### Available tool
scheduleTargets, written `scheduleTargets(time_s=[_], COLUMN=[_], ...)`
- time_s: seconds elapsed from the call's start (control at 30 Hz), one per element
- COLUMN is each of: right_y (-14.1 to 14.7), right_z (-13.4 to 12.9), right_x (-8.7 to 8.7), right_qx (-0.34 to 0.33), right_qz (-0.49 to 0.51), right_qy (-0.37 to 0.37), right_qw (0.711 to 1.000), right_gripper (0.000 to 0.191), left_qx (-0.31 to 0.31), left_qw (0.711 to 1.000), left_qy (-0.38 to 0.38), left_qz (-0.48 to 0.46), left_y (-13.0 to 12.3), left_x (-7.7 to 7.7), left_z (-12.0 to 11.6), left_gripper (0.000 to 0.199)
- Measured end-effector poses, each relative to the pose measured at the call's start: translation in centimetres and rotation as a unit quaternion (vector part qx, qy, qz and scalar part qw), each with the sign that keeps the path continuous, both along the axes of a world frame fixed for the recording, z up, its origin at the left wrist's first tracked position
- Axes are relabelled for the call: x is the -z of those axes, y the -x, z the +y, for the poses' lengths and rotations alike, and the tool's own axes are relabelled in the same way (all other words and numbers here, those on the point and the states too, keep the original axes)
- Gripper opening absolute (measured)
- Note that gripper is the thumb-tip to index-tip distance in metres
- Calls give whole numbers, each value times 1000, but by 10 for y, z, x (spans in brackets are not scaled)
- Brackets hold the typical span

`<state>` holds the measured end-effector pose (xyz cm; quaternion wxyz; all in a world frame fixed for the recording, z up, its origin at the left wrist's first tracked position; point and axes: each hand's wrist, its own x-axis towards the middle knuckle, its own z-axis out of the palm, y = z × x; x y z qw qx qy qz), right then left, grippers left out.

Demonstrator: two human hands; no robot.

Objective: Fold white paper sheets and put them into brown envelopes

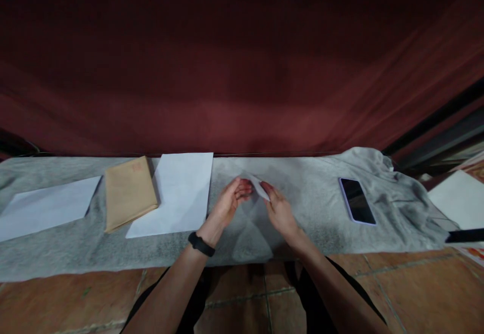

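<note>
Small paper: here at the centre of the frame, just below the middle, a small white paper (259,188) is up between two hands, tilted and seen almost edge-on.
Right hand: right hand (279,212) has its fingers closed on the right side of that paper, a snug pinch.
Left hand: left hand (229,201) comes in from the other side, half open, fingers loosely curled towards the paper; whether the fingertips touch it, I cannot tell.
Wrist: a black band (201,244) sits round the left one.
Cloth: grey cloth (310,203) spreads below both hands, running across the lower half of the frame.
Large sheet: left of centre, a white sheet (185,193) lies flat.
Envelope: brown envelope (130,193) next, overlapping that sheet's left edge.
Far left: another white sheet (49,205), reaching the frame's edge.
Phone: over at right, a phone (357,201) lies with its dark screen up, pale purple around the rim.
Backdrop: dark red fabric (234,72) fills the upper half.
Floor: brown tiles (242,304) along the bottom.
</note>
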<state>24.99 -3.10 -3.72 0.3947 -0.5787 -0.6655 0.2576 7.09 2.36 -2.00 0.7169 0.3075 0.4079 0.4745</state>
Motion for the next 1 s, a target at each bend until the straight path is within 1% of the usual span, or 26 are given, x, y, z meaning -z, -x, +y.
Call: scheduleTargets(time_s=[0.03,0.07,0.13,0.17,0.2,0.23,0.27,0.33,0.4,0.43,0.47,0.53,0.6,0.67,0.73,0.77,0.83,0.9,1.0], right_y=[-1,-1,0,2,3,5,6,4,-4,-10,-16,-28,-36,-38,-37,-37,-35,-34,-33], right_z=[3,5,9,10,10,10,10,9,10,11,12,13,13,12,9,8,7,7,6], right_x=[-3,-5,-8,-8,-7,-6,-4,-1,2,2,3,6,11,16,21,22,23,21,19], right_qx=[28,53,85,92,95,97,99,111,132,140,145,142,123,102,87,83,81,83,92], right_qz=[102,206,376,431,466,483,489,483,472,464,451,406,339,247,122,57,-53,-116,-144], right_qy=[22,47,100,123,143,159,170,183,182,183,186,195,216,238,244,239,223,211,194], right_qw=[994,976,917,889,868,856,850,849,852,855,861,881,907,934,958,966,970,967,966], right_gripper=[48,49,53,53,52,49,46,40,38,38,37,34,29,22,18,18,18,18,18], left_qx=[-2,-4,5,19,33,41,40,19,18,31,51,79,63,21,-13,-21,-24,-20,-6], left_qw=[1000,1000,999,998,998,998,998,998,988,979,971,962,958,944,910,887,834,783,717], left_qy=[12,25,45,50,51,47,39,3,-56,-85,-105,-122,-130,-148,-185,-209,-262,-308,-350], left_qz=[-13,-17,-19,-23,-26,-24,-11,54,143,181,207,232,249,295,370,411,485,540,603], left_y=[-3,-5,-11,-13,-15,-16,-16,-12,-4,2,7,17,22,23,21,19,15,11,3], left_x=[0,0,4,7,10,14,17,22,23,24,24,25,28,32,36,36,37,36,36], left_z=[-2,-4,-10,-13,-16,-18,-19,-16,-9,-4,1,11,17,21,22,21,19,15,6], left_gripper=[41,44,48,52,57,62,65,64,54,47,40,34,36,37,36,36,35,38,44])
